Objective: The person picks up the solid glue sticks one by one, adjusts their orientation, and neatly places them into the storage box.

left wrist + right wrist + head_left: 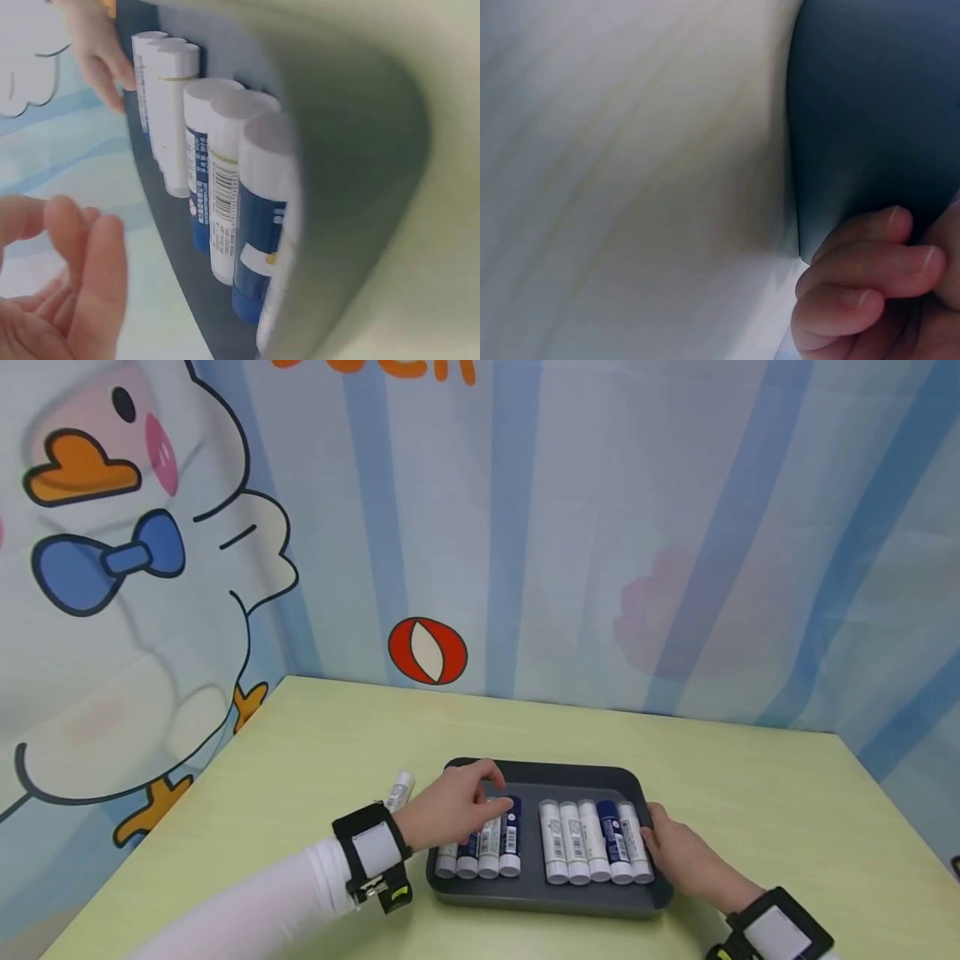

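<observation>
A dark grey tray (555,903) on the table holds white and blue glue sticks in two side-by-side groups. The right group (594,847) is mostly white with one blue stick; in the left group, blue (511,839) and white alternate. My left hand (453,803) hovers over the left group, partly covering it; the left wrist view shows its fingers (105,277) loosely bent around nothing. With fingers and thumb, my right hand (693,860) grips the tray's right edge. In the right wrist view its fingers (870,270) curl against the tray wall (862,112).
A loose white glue stick (401,790) lies on the pale yellow table (360,727) left of the tray, partly behind my left wrist. Behind the table hangs a striped blue backdrop (570,527) with a cartoon duck.
</observation>
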The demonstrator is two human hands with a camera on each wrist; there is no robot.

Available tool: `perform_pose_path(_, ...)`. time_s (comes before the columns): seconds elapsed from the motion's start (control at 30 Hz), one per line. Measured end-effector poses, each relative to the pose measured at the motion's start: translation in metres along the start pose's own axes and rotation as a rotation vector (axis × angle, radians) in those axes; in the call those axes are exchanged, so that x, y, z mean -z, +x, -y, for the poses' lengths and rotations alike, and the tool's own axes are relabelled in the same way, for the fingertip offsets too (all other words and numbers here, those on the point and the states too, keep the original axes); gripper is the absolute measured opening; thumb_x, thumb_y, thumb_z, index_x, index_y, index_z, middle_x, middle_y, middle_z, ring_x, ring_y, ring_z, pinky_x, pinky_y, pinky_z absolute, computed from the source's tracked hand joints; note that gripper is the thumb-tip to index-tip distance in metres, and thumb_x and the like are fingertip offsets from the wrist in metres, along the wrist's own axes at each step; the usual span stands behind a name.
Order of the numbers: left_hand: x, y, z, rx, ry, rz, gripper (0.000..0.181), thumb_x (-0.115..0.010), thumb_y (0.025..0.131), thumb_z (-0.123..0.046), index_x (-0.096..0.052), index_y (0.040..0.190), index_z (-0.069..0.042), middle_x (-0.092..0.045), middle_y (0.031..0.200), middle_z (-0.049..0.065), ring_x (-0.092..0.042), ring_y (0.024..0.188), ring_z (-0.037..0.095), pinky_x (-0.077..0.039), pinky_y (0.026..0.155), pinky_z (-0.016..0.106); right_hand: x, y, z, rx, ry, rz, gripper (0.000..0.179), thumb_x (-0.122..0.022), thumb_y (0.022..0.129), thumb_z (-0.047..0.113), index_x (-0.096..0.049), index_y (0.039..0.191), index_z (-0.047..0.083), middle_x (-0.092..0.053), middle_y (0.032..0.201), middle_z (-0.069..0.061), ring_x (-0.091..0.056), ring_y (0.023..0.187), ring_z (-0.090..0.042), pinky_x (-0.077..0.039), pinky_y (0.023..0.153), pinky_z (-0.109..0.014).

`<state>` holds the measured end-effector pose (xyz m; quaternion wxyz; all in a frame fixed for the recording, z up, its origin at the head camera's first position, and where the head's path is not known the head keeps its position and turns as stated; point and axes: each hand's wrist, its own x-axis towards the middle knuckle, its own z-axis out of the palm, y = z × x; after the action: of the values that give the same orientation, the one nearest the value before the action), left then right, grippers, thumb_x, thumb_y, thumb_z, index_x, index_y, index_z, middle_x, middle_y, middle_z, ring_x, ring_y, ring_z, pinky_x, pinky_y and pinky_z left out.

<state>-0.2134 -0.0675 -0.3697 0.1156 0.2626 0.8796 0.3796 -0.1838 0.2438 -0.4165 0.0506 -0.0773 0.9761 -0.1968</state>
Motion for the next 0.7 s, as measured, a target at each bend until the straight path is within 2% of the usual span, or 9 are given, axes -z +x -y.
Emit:
perform_pose_path(0.13,0.011,-0.015,0.009,-0.021,-0.110,-0.051,0.029,-0.053,0.089,-0.040,-0.049,0.107,-0.017,-0.054,0.063,0.006,-0.048,0.043,0.021,-0.041,0.044,0.032,0.001,0.000,0.001,-0.002,-0.003,0.003,0.041,-0.041,0.093,0.010,-0.029,0.124,-0.015,-0.057,0.099,-0.027,-0.057,0.086,-0.024,-0.046,0.069,-0.039)
perform_pose_path(0.27,0.024,-0.024,0.018,-0.016,-0.153,-0.135,0.029,-0.053,0.088,-0.041,-0.049,0.105,-0.018,-0.056,0.067,0.010,-0.047,0.043,0.024,-0.041,0.044,0.033,0.001,-0.001,0.001,0.008,0.001,-0.004,0.041,-0.042,0.093,0.009,-0.030,0.123,-0.015,-0.057,0.097,-0.026,-0.058,0.085,-0.024,-0.046,0.069,-0.039)
perform_pose_path(0.47,0.039,-0.033,0.028,0.034,-0.116,-0.266,0.024,-0.057,0.087,-0.035,-0.052,0.103,-0.017,-0.056,0.068,0.008,-0.047,0.044,0.023,-0.039,0.045,0.033,0.001,-0.001,0.000,0.016,-0.009,-0.005,0.040,-0.042,0.092,0.009,-0.031,0.122,-0.016,-0.058,0.095,-0.025,-0.058,0.085,-0.025,-0.046,0.069,-0.040)
perform_pose_path(0.7,0.048,-0.041,0.044,0.106,-0.015,-0.319,0.030,-0.060,0.085,-0.035,-0.052,0.105,-0.016,-0.055,0.074,0.002,-0.048,0.048,0.019,-0.040,0.049,0.032,0.001,-0.001,0.000,0.008,-0.001,-0.003,0.042,-0.042,0.093,0.010,-0.030,0.123,-0.016,-0.058,0.096,-0.025,-0.056,0.080,-0.021,-0.045,0.065,-0.037)
